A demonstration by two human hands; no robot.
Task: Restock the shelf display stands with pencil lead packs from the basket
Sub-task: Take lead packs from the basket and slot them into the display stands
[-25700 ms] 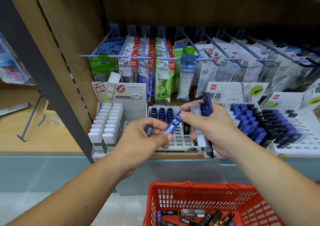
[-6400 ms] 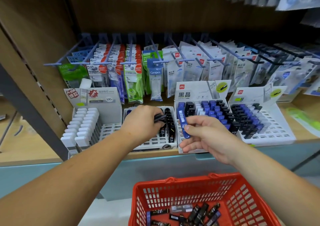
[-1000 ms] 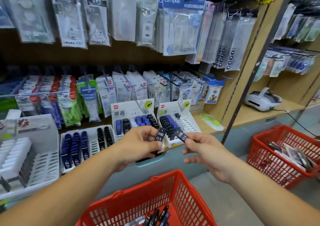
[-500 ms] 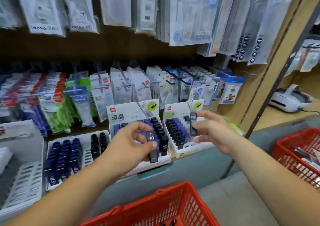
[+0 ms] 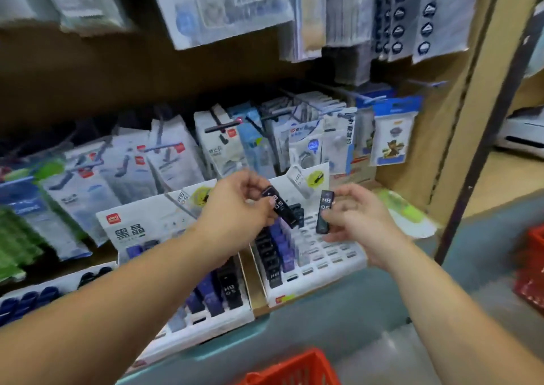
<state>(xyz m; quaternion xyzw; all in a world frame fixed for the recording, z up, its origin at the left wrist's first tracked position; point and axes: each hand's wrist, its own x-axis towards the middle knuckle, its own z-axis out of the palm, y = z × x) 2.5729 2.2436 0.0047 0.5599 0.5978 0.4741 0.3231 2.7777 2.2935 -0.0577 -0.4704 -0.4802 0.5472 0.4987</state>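
Note:
My left hand [image 5: 235,208] pinches a black HB 0.5 pencil lead pack [image 5: 279,206], tilted, over the back rows of the right white display stand [image 5: 329,272]. My right hand [image 5: 356,222] holds a second black lead pack [image 5: 323,212] upright above the stand's unfilled slots. That stand has black and blue packs in its left columns. A second white stand [image 5: 141,225] with blue and black packs sits to the left, under my left forearm. The red basket [image 5: 294,370] shows only its rim at the bottom edge.
Hanging stationery packets [image 5: 229,149] on hooks fill the shelf behind the stands, and more hang above. A wooden shelf upright [image 5: 459,119] stands to the right. Another red basket [image 5: 532,266] sits at the far right. A third stand with blue packs [image 5: 29,299] is at the left.
The camera has moved closer and right. My left hand moved from the left stand to the right stand with its pack. My right hand drew back slightly, its pack now upright over the open slots.

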